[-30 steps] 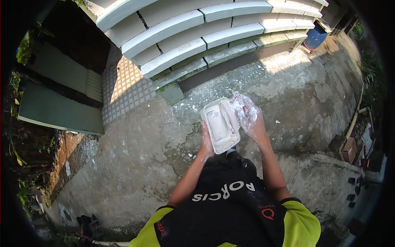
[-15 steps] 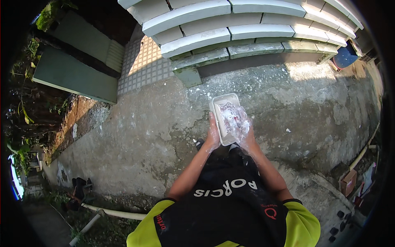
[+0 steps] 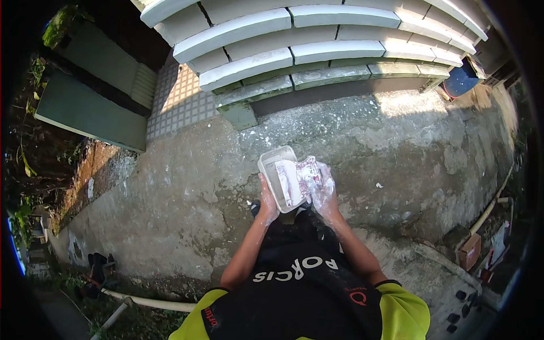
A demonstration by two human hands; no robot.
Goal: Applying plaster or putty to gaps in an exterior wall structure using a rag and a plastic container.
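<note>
Cracked grey concrete ground [image 3: 187, 192] all round; white stepped masonry wall [image 3: 340, 54] at 12 to 1 o'clock. Mid-view: shallow white rectangular tray [image 3: 273, 161]. Left hand [image 3: 268, 203] at tray's 8 o'clock, partly curled, supporting its side. Right hand [image 3: 324, 192] at 3 o'clock, whitened, half closed on a reddish, white-smeared flat piece [image 3: 307, 171]. Step in hand, apparently: handling white paste over tray. Calls for tray steady, piece above it. Piece's outline blurred by smears; left fingertips hidden underneath.
</note>
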